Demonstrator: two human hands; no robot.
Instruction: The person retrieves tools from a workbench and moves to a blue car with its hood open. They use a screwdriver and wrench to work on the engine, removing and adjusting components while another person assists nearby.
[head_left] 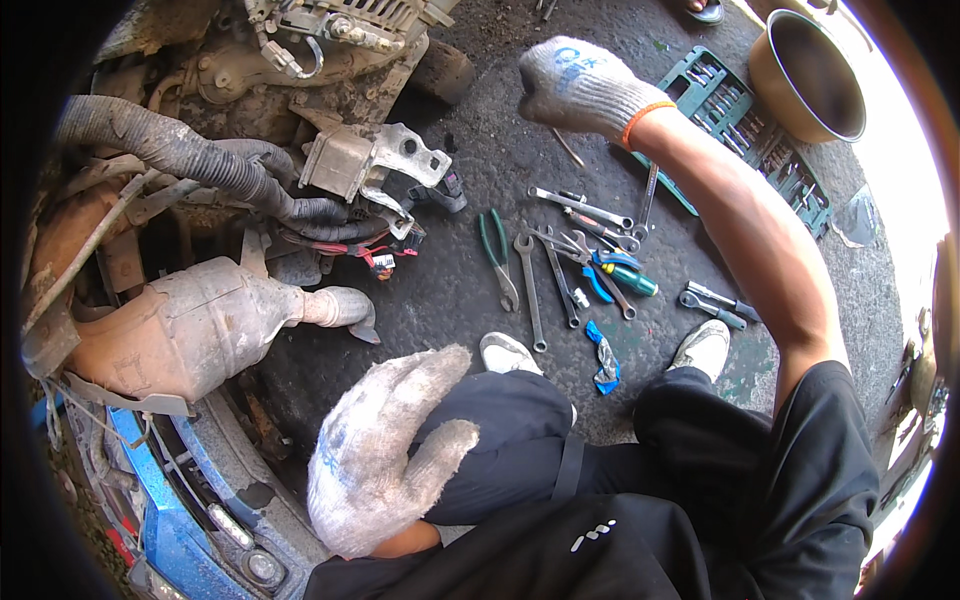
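My left hand (388, 450) in a grimy white knitted glove is open above my lap, fingers slightly bent, palm empty as far as shows. My gloved right hand (568, 85) reaches up beside an open green socket case (720, 120); its fingers are curled, and whatever they may hold is hidden. Below it lie a thin rod (568, 150), several wrenches (530, 290), green-handled pliers (497, 255), blue-handled pliers (598, 282), a green screwdriver (630, 280), ratchets (712, 312) and a crumpled blue wrapper (603, 355) on the dark ground.
Dirty engine parts, corrugated hoses (170, 145), wiring (380, 255) and a rusty exhaust canister (190, 335) fill the left, above blue bodywork (175, 500). A large pot (810, 75) stands at the upper right, near another person's foot (705, 12).
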